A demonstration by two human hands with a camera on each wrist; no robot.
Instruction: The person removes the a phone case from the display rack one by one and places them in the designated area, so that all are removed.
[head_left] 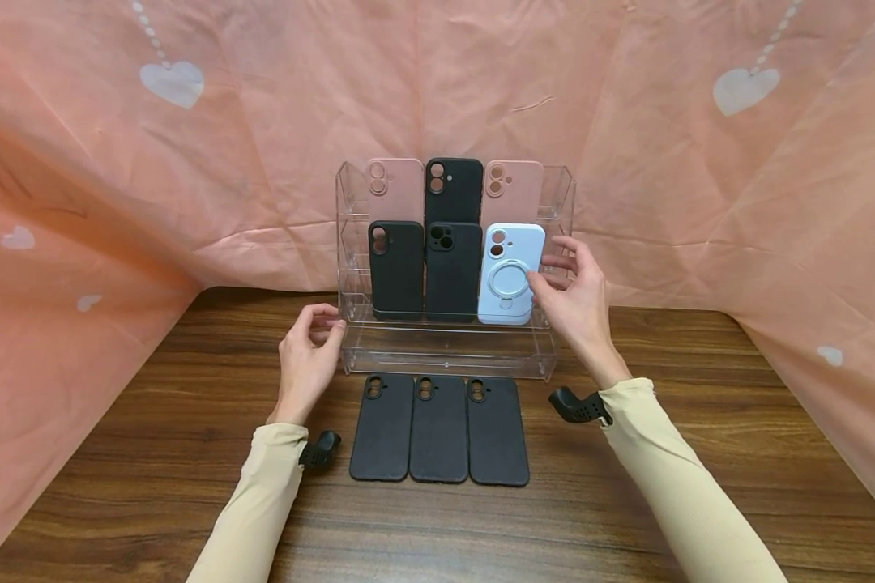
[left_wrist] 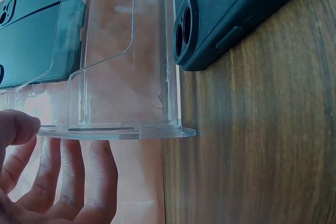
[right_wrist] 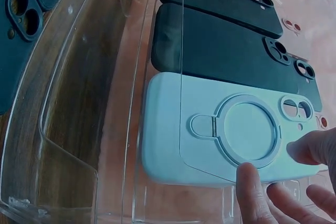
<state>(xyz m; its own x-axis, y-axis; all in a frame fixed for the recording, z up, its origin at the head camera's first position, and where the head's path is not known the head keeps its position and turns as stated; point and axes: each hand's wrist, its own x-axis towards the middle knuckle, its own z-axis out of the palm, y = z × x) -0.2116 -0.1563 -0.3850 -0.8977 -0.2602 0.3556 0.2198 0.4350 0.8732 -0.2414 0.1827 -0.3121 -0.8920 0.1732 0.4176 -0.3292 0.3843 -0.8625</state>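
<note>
Touching the light blue case (head_left: 510, 274) with my right hand (head_left: 574, 295), I keep the grip spread: thumb on the case's front near its round ring stand, the other fingers straight along its outer edge. The case stands in the middle tier of the clear acrylic rack (head_left: 448, 356), at the right end, just beside two black cases (head_left: 424, 269). My left hand (head_left: 309, 356) rests at the rack's left front corner with fingers loosely curled, holding nothing.

The right wrist view shows the thumb tip (right_wrist: 251, 187) on the blue case (right_wrist: 210, 129) below the ring, and the smooth matte face seen through the transparent front wall. The left wrist view shows my fingers (left_wrist: 63, 177) beside the rack's side panel (left_wrist: 126, 77), just apart from it, and a black case's raised camera bump (left_wrist: 185, 30); the head view shows neither.

Three black cases (head_left: 439, 427) lie flat in a row on the wooden desk (head_left: 700, 389), touching side by side, just before the rack's front edge. The top tier holds pink, black, pink cases (head_left: 454, 188). The grained desk lies bare to either side. A wrinkled pink cloth (head_left: 117, 202) hangs behind.
</note>
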